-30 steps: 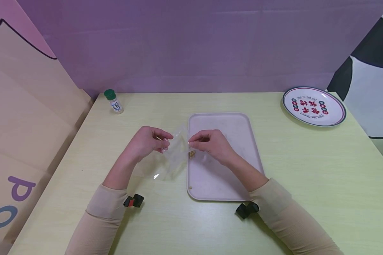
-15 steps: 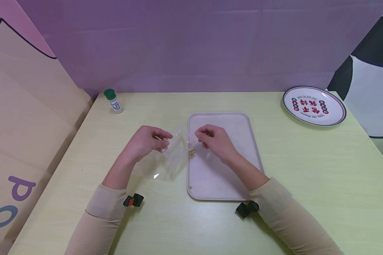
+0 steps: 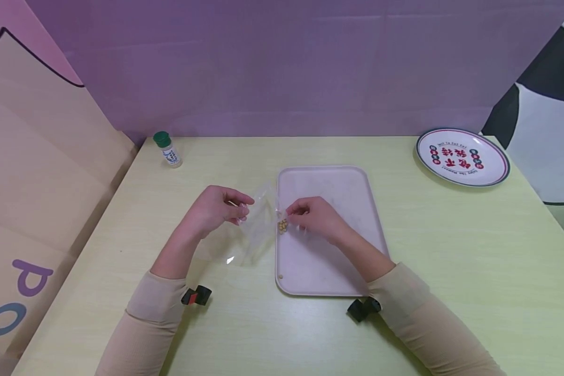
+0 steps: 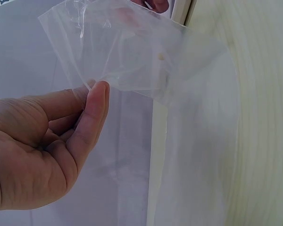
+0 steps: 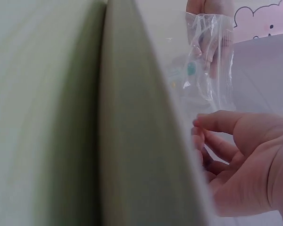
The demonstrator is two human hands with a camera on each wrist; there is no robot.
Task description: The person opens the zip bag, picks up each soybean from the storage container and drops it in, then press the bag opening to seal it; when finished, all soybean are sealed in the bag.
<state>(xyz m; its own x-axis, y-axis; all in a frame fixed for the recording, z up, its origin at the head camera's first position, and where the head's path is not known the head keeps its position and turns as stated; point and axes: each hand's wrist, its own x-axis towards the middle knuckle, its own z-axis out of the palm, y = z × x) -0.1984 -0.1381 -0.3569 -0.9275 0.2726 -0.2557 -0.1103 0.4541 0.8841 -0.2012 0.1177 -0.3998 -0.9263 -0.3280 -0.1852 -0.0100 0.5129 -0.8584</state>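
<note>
My left hand point(image 3: 221, 209) pinches a clear plastic zip bag point(image 3: 258, 230), which hangs beside and partly over the tray's left edge. In the left wrist view, thumb and fingertips hold the bag's rim point(image 4: 96, 75), and a small yellowish speck point(image 4: 161, 56) shows through the film. My right hand point(image 3: 315, 214) is low over the tray point(image 3: 329, 180), fingers curled and thumb near the index fingertip. Its fingertips are right at a small pile of yellow beans point(image 3: 282, 226) by the tray's left edge. I cannot tell whether a bean is between them.
A single bean point(image 3: 280, 277) lies at the tray's lower left corner. A small shaker bottle with a green cap point(image 3: 162, 139) stands at the back left of the table. An oval plate with red characters point(image 3: 462, 175) lies at the back right.
My right hand has drawn away from the bag, moved right and up, then come down close to the beans. My left hand and the bag have stayed in place.
</note>
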